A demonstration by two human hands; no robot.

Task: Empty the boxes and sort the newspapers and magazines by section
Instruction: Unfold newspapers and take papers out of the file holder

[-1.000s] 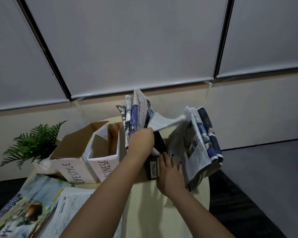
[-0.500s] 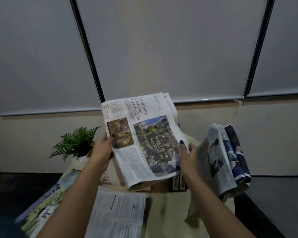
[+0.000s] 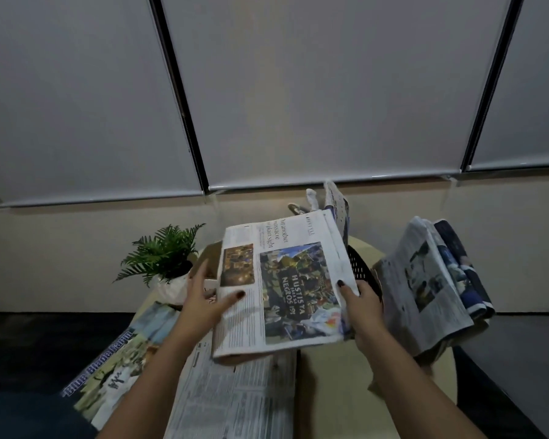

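Forearms reach forward, left hand and right hand each in closed grip on folded newspaper.

Matt newsprint newspaper; glossy-paper magazine; smooth pale table; perforated black plastic basket.

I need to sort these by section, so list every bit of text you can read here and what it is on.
"Yet another massacre in plain sight": headline, held newspaper.
"LIFESTYLE": its section header, faint.
"HUSTISYA ... NEGROS 19!": banner in its photo.
"Blue Blade Fagin": magazine, blurred, uncertain.
Small print on the flat newspaper and draped newspapers: unreadable.
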